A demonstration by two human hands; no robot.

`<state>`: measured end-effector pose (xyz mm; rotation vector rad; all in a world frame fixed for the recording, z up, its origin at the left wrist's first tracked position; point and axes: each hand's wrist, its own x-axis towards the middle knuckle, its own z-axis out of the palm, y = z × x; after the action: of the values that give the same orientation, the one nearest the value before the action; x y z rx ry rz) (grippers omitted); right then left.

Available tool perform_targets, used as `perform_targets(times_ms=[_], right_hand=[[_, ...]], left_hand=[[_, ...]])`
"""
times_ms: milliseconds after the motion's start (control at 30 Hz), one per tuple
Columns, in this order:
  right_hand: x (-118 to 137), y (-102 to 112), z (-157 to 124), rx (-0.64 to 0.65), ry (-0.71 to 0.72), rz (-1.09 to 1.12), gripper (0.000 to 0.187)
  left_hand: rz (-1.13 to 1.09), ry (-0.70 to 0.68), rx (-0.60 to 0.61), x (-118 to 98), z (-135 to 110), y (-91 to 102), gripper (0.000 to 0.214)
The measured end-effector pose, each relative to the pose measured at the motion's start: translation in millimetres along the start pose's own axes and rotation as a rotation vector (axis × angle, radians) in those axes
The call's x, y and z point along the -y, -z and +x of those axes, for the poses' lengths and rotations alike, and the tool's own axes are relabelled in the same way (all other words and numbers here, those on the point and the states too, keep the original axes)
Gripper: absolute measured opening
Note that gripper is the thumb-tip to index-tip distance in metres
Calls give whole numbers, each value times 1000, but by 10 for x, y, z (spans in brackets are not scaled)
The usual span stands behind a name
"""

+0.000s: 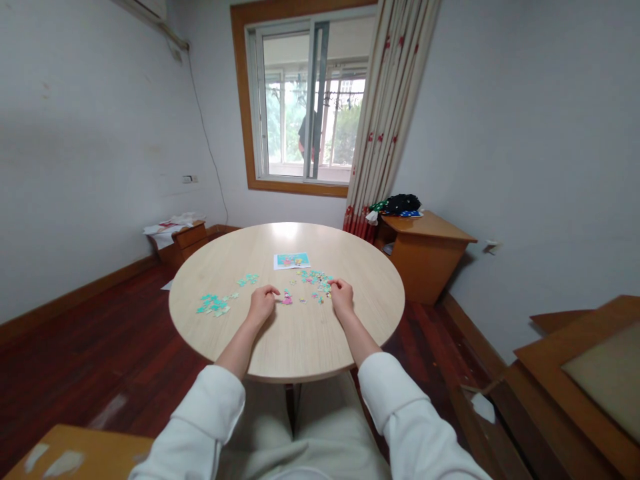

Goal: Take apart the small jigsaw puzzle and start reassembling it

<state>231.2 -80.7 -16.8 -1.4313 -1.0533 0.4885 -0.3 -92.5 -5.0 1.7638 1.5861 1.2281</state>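
Observation:
My left hand rests on the round table, fingers curled, with a gap between thumb and index finger and nothing seen in it. Just right of its fingertips lies a small joined group of pink puzzle pieces. My right hand is at the right edge of a loose pile of puzzle pieces, its fingertips pinched at a piece there; the fingers partly hide it. A few single pieces lie between the hands. Behind them is a picture card with a turquoise background.
Turquoise puzzle pieces are heaped at the table's left, with a smaller group nearer the middle. A wooden cabinet with cloths on top stands behind right. Wooden furniture is at the right, and a wooden surface at lower left.

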Motion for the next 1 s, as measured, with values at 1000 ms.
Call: perform_targets(times_ms=[1000], right_hand=[[-19, -32, 45, 25, 14, 4, 23]], left_hand=[[68, 143, 177, -129, 701, -39, 51]])
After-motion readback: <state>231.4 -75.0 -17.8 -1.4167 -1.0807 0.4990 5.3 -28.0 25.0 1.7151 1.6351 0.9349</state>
